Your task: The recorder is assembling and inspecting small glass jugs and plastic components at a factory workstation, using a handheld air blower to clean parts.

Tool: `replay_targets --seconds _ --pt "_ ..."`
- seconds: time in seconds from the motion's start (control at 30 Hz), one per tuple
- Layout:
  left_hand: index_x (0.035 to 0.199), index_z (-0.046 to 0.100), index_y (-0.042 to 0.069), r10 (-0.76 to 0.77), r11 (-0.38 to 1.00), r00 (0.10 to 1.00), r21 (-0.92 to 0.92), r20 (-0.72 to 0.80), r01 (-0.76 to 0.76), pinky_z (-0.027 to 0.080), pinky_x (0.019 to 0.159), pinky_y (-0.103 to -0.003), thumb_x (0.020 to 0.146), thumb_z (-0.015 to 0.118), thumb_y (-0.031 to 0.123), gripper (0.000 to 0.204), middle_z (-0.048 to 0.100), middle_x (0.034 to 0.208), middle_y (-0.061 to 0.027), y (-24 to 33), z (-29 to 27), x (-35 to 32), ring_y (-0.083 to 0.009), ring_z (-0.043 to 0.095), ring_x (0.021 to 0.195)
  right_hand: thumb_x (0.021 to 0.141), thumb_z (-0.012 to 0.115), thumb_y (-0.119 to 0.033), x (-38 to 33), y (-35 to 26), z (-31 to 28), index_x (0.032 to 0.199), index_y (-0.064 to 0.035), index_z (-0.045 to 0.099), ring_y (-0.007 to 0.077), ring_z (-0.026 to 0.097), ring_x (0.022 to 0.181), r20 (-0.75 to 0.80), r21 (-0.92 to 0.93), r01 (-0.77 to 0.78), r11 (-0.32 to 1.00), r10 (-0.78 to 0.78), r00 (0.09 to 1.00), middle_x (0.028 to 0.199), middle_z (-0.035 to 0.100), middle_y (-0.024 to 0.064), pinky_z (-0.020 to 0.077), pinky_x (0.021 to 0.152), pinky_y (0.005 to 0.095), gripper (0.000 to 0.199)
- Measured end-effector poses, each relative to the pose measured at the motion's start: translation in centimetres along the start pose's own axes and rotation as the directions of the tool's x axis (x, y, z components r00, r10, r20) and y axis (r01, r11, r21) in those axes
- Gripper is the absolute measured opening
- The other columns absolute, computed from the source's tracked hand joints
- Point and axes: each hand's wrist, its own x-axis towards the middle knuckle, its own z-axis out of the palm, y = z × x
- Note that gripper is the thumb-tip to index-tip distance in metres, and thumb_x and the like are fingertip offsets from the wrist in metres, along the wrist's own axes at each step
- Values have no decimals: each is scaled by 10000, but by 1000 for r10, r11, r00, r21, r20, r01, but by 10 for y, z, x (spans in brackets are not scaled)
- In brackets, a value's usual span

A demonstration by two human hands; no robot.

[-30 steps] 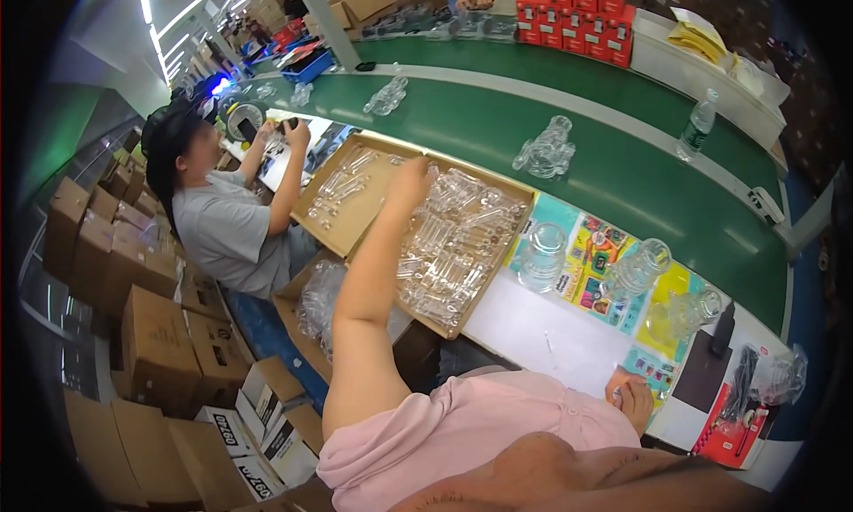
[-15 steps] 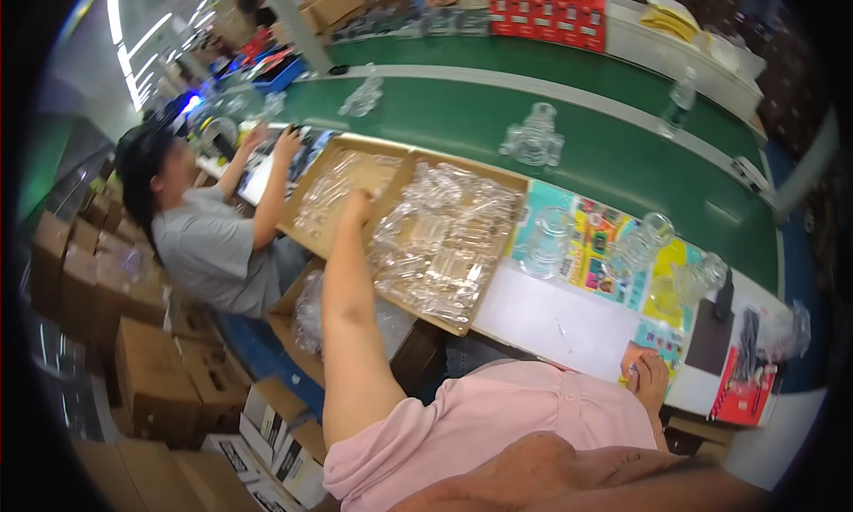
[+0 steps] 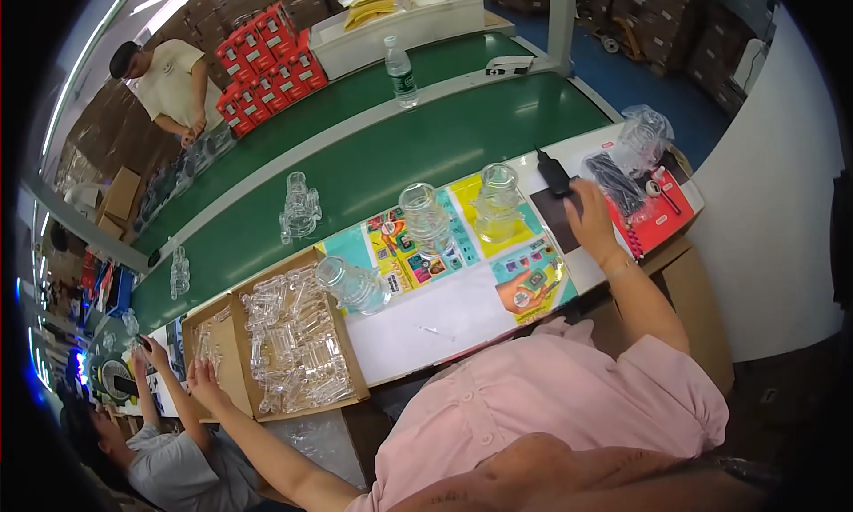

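Left hand [image 3: 206, 386] rests spread on the cardboard tray [image 3: 351, 370] rim; right hand [image 3: 591, 217], apparently loosely curled, nears the black device [image 3: 553, 171]. Clear plastic pieces [image 3: 298, 348] inside the tray look light, slippery: pinch 1 by its ends.

A person in a pink shirt sits at a white table [image 3: 444, 321] beside a green conveyor belt [image 3: 426, 148], left hand [image 3: 206, 388] resting open on the near edge of a cardboard tray [image 3: 351, 370] filled with clear plastic parts, right hand [image 3: 591, 220] laid on the table just beside a black device [image 3: 553, 172]. Stacks of clear cups [image 3: 425, 217] stand on colourful printed sheets [image 3: 462, 245] between the two hands. Across the belt, another worker [image 3: 169, 81] stands near rows of red boxes [image 3: 267, 59], with a plastic bottle [image 3: 401, 72] upright on the belt's divider.
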Motion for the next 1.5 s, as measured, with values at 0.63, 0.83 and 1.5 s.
replay_targets --seconds 0.63,0.83,1.5 --pt "1034 516 -45 39 947 766 -268 641 176 486 814 -283 729 603 -118 325 582 981 -136 76 263 -299 -180 586 889 845 584 -184 39 -6 9 1054 -17 439 158 594 754 128 828 -423 368 610 782 917 551 97 503 573 225 304" --pt "1012 536 -44 15 964 750 -208 661 164 487 810 -271 718 635 -99 315 580 988 -132 85 281 -316 -153 579 888 849 572 -179 38 -51 -44 1135 -11 460 192 551 931 124 992 -109 -60 407 905 1040 546 113 446 762 273 349" --pt "991 592 3 460 876 662 -181 592 -447 485 624 -235 642 686 -95 375 600 984 -142 104 283 -340 -143 590 777 772 602 -390 30 -179 -50 990 -7 456 120 463 719 195 980 -197 12 89 977 853 468 83 402 629 221 464"
